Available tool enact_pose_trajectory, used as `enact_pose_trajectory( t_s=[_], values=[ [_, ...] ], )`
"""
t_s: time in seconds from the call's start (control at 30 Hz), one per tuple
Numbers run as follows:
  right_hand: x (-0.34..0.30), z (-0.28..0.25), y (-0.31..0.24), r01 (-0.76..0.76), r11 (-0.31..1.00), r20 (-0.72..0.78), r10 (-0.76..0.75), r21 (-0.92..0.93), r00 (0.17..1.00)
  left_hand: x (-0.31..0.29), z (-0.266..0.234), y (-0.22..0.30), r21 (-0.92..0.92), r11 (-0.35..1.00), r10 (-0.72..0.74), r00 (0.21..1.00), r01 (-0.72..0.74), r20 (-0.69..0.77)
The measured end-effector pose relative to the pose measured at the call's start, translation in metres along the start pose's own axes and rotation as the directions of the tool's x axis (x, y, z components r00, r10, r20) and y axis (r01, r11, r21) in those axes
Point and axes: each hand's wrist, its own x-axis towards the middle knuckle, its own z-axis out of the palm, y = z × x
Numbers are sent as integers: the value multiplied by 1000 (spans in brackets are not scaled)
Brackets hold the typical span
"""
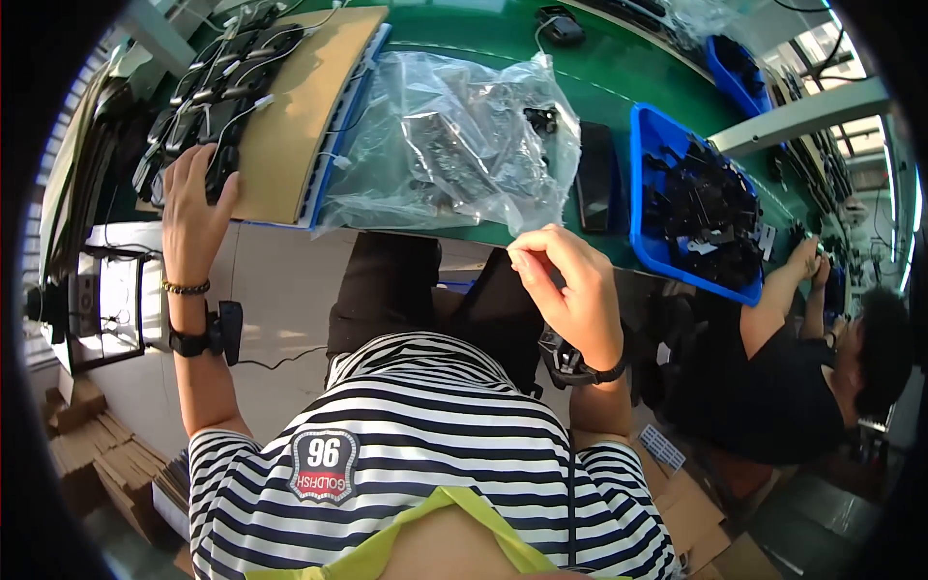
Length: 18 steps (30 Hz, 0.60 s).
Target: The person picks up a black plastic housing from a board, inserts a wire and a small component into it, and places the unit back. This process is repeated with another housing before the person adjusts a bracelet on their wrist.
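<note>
My left hand [196, 198] rests with its fingers apart on the near end of a row of black plastic devices [215, 121] with pale cables and small white connectors. These devices lie on a brown cardboard sheet [280, 135]. At the table's front edge my right hand [572, 280] is curled, thumb and fingers pressed together. It is just in front of a clear plastic bag [454, 145] holding small black parts. What the right fingertips hold, if anything, is too small to make out.
Right of the bag lies a flat dark slab [595, 179], beside a blue tray [638, 184] heaped with black parts. A small black device [561, 29] sits farther back on the green table [619, 72]. At the right, another person [802, 358] works at the bench.
</note>
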Motion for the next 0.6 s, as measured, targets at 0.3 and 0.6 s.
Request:
enact_pose_trajectory(
  t_s=[0.3, 0.6],
  values=[
    [-8, 27, 4, 85, 994, 38, -88, 70, 995, -3, 6, 4, -269, 958, -80, 994, 98, 78],
    [-10, 34, -8, -12, 998, 153, 1, 69, 988, -4, 2, 24, -436, 899, 12, 998, -37, -59]
  ],
)
